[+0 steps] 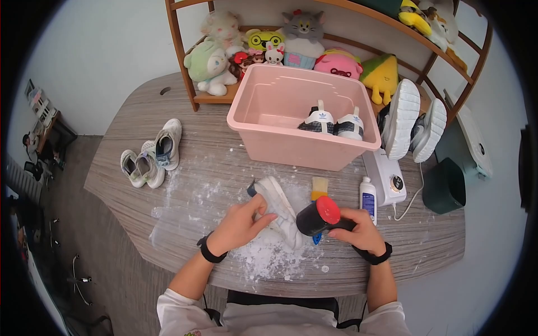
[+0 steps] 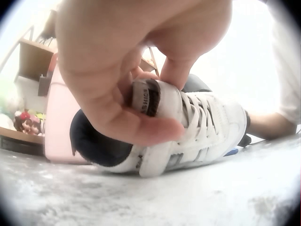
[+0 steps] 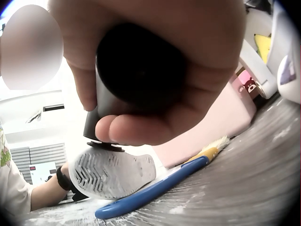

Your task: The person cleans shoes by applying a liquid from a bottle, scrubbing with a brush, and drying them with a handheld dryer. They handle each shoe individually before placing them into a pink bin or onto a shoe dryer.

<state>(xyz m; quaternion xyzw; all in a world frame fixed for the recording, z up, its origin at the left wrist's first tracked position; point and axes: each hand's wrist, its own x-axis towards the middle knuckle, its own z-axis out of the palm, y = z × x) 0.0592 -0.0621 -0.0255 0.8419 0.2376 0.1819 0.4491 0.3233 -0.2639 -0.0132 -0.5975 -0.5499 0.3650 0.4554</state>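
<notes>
A white lace-up sneaker (image 1: 278, 203) lies on its side among white powder, its dark lining showing in the left wrist view. My left hand (image 1: 241, 224) grips it near the tongue (image 2: 153, 99), thumb and fingers around the collar edge. In my right hand (image 1: 358, 228) is a black handheld tool with a red round end (image 1: 328, 210), held by its handle over the toe. The right wrist view shows the patterned sole (image 3: 110, 174) below this hand. Beside the shoe lies a blue-handled brush (image 3: 160, 188) with pale bristles, its middle hidden by the tool in the head view.
White powder (image 1: 266, 260) covers the table (image 1: 202, 129) around the shoe. Small shoes (image 1: 147, 168) stand at the left. Behind is a pink bin (image 1: 297, 148) with sneakers inside. To the right are a white bottle (image 1: 367, 196), a white shoe-drying machine (image 1: 386, 182) bearing shoes, and a dark bin (image 1: 445, 187).
</notes>
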